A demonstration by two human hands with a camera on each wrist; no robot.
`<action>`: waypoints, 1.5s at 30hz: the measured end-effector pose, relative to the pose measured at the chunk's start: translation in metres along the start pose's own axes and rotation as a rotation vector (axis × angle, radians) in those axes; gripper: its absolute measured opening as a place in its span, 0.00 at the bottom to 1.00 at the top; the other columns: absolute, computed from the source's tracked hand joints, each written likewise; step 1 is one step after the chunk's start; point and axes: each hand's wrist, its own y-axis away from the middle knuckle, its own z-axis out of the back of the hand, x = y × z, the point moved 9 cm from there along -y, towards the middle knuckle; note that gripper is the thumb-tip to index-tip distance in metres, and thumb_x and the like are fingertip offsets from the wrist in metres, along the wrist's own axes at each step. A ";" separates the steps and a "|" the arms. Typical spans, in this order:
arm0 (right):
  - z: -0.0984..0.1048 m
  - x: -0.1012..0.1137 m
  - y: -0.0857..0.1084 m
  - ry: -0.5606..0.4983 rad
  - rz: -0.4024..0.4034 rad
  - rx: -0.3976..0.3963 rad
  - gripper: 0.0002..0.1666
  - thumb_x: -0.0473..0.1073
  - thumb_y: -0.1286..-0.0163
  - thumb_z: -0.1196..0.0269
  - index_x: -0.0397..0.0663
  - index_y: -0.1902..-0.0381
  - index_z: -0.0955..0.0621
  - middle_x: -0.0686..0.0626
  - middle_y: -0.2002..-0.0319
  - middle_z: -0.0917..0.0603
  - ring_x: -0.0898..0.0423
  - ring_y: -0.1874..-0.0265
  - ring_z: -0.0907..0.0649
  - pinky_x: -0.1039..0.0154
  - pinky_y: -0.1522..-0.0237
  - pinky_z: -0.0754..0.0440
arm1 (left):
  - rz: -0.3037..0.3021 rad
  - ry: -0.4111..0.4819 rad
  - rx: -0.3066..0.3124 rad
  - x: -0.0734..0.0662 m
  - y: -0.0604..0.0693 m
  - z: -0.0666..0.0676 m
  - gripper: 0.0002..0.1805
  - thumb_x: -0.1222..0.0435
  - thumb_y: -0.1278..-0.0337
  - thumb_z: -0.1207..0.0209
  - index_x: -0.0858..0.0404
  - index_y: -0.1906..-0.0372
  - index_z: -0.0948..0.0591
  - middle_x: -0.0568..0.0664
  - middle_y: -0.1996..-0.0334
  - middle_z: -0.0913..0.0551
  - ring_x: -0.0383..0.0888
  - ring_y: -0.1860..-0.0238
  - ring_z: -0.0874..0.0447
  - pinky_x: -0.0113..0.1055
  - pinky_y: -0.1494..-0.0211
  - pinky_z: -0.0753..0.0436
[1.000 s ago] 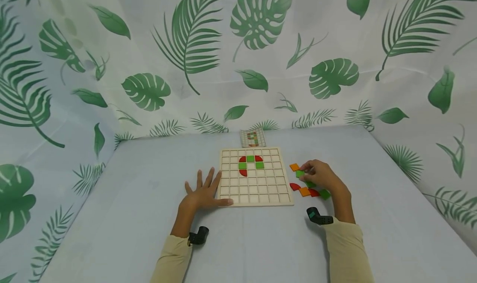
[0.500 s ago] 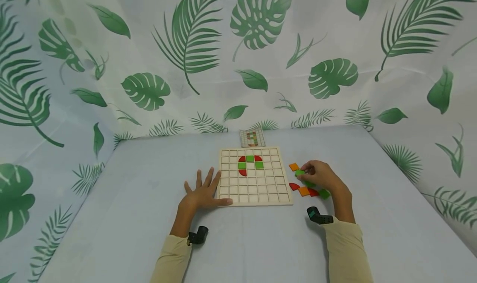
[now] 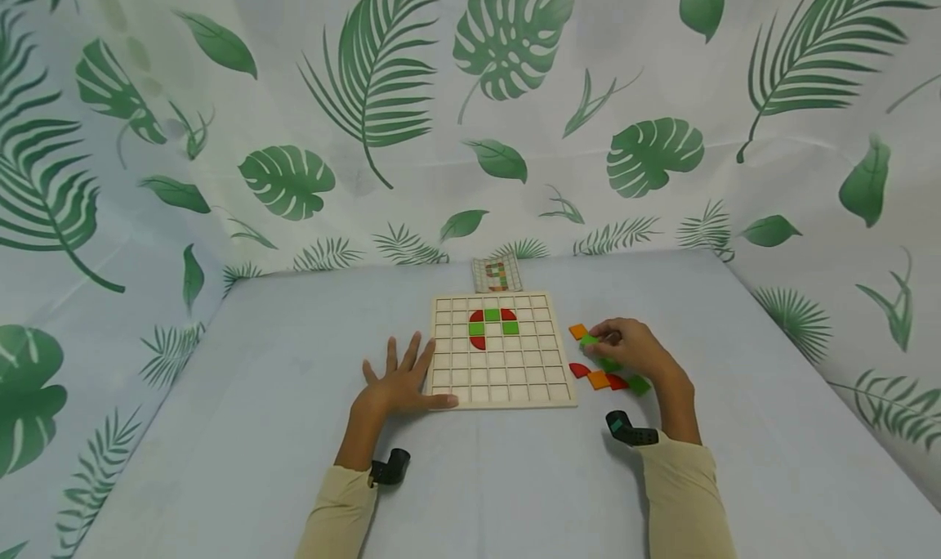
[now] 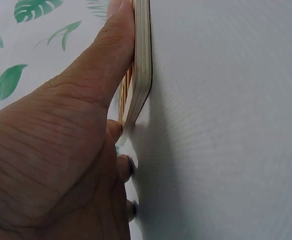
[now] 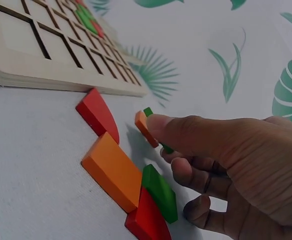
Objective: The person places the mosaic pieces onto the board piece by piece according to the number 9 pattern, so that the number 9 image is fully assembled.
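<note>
My left hand (image 3: 397,391) lies with fingers spread at the near left corner of a wooden grid board (image 3: 518,373). Its thumb rests on the board's edge, also seen from the side in the left wrist view. To the right of the board, my right hand (image 3: 635,348) pinches a green square tile (image 3: 589,341) between thumb and fingers; the thumb hides much of it in the right wrist view. An orange tile (image 3: 578,332) lies just beyond it. On the board, red quarter-round tiles (image 3: 478,343) and green square tiles (image 3: 492,315) form an arch.
Loose tiles lie right of the board: a red quarter-round (image 5: 99,116), an orange square (image 5: 113,172), another red piece (image 5: 148,217) and green ones (image 5: 160,194). A pattern card (image 3: 485,275) stands behind the board. Leaf-printed cloth (image 3: 412,207) hangs at the back.
The green tile at my right fingertips has tilted and shifted slightly within the pinch. My left hand has stayed on the board's corner.
</note>
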 end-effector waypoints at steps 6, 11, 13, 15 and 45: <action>0.000 0.014 0.000 -0.003 0.111 -0.049 0.19 0.44 0.35 0.33 0.37 0.51 0.18 0.39 0.56 0.18 0.47 0.58 0.20 0.60 0.59 0.21 | -0.002 0.001 0.004 0.000 0.001 0.000 0.61 0.31 0.52 0.40 0.51 0.20 0.57 0.52 0.20 0.66 0.65 0.23 0.78 0.78 0.34 0.66; 0.000 0.027 -0.001 -0.008 0.188 -0.078 0.16 0.42 0.36 0.32 0.38 0.53 0.17 0.40 0.56 0.18 0.48 0.60 0.20 0.62 0.61 0.22 | -0.011 0.004 0.000 0.000 0.000 -0.001 0.61 0.31 0.52 0.40 0.51 0.20 0.57 0.53 0.20 0.66 0.65 0.23 0.78 0.78 0.35 0.65; -0.002 0.031 -0.002 -0.008 0.206 -0.076 0.16 0.42 0.36 0.32 0.38 0.54 0.17 0.41 0.57 0.17 0.49 0.61 0.20 0.61 0.60 0.22 | -0.011 0.002 -0.001 0.000 0.000 -0.001 0.61 0.31 0.53 0.40 0.51 0.20 0.56 0.52 0.20 0.66 0.65 0.23 0.78 0.78 0.35 0.65; -0.005 0.035 -0.003 -0.011 0.212 -0.075 0.16 0.42 0.36 0.32 0.38 0.54 0.17 0.42 0.58 0.17 0.49 0.61 0.21 0.61 0.60 0.23 | -0.009 0.001 0.001 0.000 0.000 -0.001 0.61 0.31 0.53 0.40 0.51 0.20 0.57 0.52 0.20 0.66 0.65 0.23 0.78 0.78 0.34 0.65; -0.046 0.089 -0.015 -0.095 0.411 0.008 0.17 0.41 0.37 0.31 0.37 0.52 0.17 0.42 0.57 0.17 0.54 0.63 0.20 0.65 0.64 0.22 | -0.007 0.006 0.003 0.000 -0.001 0.000 0.60 0.31 0.52 0.40 0.51 0.21 0.56 0.52 0.20 0.66 0.65 0.23 0.78 0.77 0.34 0.65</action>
